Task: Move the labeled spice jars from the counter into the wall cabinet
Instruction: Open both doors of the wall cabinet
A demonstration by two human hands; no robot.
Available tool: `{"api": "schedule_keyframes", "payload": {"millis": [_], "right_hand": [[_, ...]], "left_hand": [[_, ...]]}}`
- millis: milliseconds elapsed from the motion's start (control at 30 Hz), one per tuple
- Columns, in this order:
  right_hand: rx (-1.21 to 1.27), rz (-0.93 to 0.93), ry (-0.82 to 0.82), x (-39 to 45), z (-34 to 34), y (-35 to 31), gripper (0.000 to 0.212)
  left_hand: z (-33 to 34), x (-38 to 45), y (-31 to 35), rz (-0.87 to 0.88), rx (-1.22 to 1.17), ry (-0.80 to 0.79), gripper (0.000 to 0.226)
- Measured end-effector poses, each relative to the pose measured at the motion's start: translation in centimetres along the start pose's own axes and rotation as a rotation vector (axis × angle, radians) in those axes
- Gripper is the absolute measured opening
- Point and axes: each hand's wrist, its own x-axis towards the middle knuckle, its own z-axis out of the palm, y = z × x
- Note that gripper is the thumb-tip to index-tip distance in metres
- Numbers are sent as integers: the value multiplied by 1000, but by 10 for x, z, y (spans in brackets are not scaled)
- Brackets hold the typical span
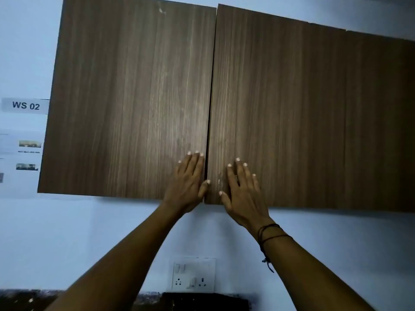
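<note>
So both hands are lying flat on the wall cabinet right now, one either side of the vertical seam where the two doors are meeting. The left hand is resting on the left door just left of that seam, fingers straight, thumb tip sitting right at the seam's edge. The right hand is pressing on the right door just right of the seam, fingers spread, gripping nothing. Both doors are looking closed, maybe a hair proud at the seam. The thing that matters, I reckon: the seam is running straight up between the hands, and the left thumb is nearer to it, so that hand seems better placed to hook an edge and swing a door out. No spice jars are showing anywhere; a strip of dark counter is peeking in well below the seam, under a switch plate, and I can't tell what's on it. A "WS 02" label is hanging far left of the seam.
</note>
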Motion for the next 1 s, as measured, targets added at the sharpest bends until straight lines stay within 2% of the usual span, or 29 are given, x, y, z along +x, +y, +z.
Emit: {"api": "schedule_keyframes", "payload": {"millis": [133, 267, 633, 700, 800, 1000], "right_hand": [[-121, -26, -53, 0, 17, 4, 81], [-135, -32, -48, 2, 30, 5, 78], [-64, -13, 1, 7, 31, -2, 68], [-22, -10, 38, 12, 22, -3, 66], [77, 20, 113, 19, 7, -6, 66], [299, 82, 291, 21, -42, -10, 66]], "left_hand": [[17, -2, 11, 30, 6, -39, 71], [24, 1, 24, -33, -145, 17, 71], [27, 11, 61, -367, -991, 171, 73], [17, 19, 63, -446, -1123, 221, 62], [-3, 28, 57, -483, -1222, 268, 34], [-47, 39, 71, -388, -1289, 309, 30]]}}
